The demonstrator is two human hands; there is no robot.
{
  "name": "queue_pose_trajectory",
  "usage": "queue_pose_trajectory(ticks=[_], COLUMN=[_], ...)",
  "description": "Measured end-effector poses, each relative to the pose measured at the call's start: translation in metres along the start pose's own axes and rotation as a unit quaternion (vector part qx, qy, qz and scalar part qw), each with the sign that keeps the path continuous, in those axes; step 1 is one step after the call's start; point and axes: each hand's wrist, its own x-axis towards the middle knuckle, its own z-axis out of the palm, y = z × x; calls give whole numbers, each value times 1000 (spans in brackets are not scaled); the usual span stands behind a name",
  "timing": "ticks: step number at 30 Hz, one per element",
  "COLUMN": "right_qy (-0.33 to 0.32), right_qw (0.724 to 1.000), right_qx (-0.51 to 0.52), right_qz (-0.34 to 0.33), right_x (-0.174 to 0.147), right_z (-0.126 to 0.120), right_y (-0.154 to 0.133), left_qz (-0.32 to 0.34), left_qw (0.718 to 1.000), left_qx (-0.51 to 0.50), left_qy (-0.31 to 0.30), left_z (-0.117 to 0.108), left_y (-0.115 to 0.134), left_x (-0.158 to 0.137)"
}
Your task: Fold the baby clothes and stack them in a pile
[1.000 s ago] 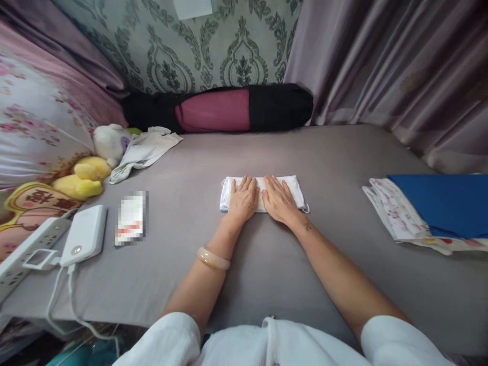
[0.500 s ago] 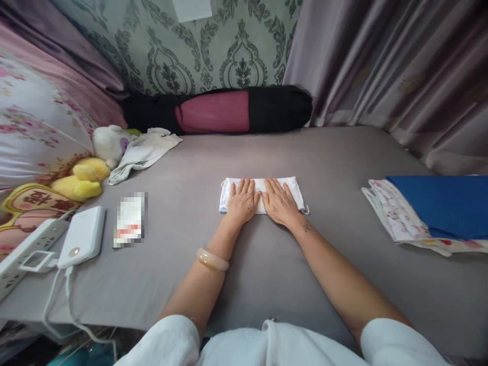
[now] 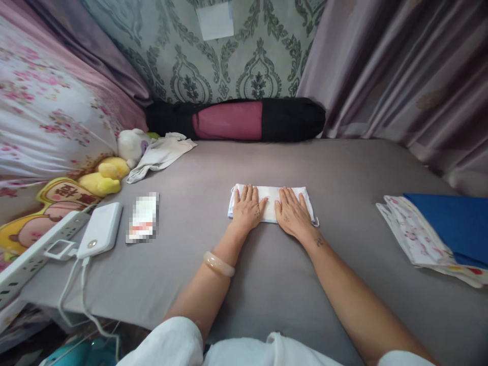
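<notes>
A folded white cloth (image 3: 270,204) with a thin cord loop at its right end lies flat on the grey sheet. On its left half rests my left hand (image 3: 248,209), palm down, fingers stretched out. My right hand (image 3: 293,214) presses flat on the right half, its fingers slightly spread. A strip of the cloth shows between my two thumbs. Both palms hide much of its upper side. A pale bangle (image 3: 218,264) circles my left wrist.
To the right lies a stack of folded fabrics with a blue cloth (image 3: 453,226) on top. At the left are a white power bank (image 3: 99,231), a power strip (image 3: 41,254), a blurred packet (image 3: 143,218) and plush toys (image 3: 101,178). A black and pink bag (image 3: 229,121) lies along the wall.
My hands have slid a little apart on the white cloth, widening the gap between the thumbs. The camera view has shifted, so the surroundings appear farther right and mostly lower.
</notes>
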Motion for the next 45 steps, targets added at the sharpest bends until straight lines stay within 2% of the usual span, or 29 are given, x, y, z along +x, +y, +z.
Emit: queue_pose_trajectory(ticks=[5,10,19,23,26,32,38,40,42,44,45], right_qy=[4,26,-12,-20,1,-18,-16,-6,11,23,19], right_qw=[1000,999,998,997,996,991,991,992,993,995,995], right_qx=[-6,-29,-12,-3,-3,8,11,6,-1,-5,-4], right_qz=[-1,38,61,69,93,135,133,127,113,99,96], right_x=[0,0,0,0,1,2,1,1,2,2,2], right_z=[-4,-4,1,-4,-7,-4,-4,-6,-8,-9,-9], right_y=[2,11,12,13,18,28,28,27,26,24,24], left_qz=[5,-23,-41,-41,-58,-81,-87,-97,-114,-136,-149], left_qw=[1000,999,999,999,997,996,995,992,981,950,924], left_qx=[1,-2,-3,-8,-6,-21,-47,-76,-132,-228,-290], left_qy=[5,42,3,27,51,-6,-5,20,79,163,203], left_z=[-6,-9,-8,-9,-10,-4,-3,-5,-8,-12,-14], left_y=[0,-4,-6,-10,-17,-29,-27,-28,-31,-35,-37], left_x=[-1,-2,-2,-2,-1,1,0,2,5,8,10])
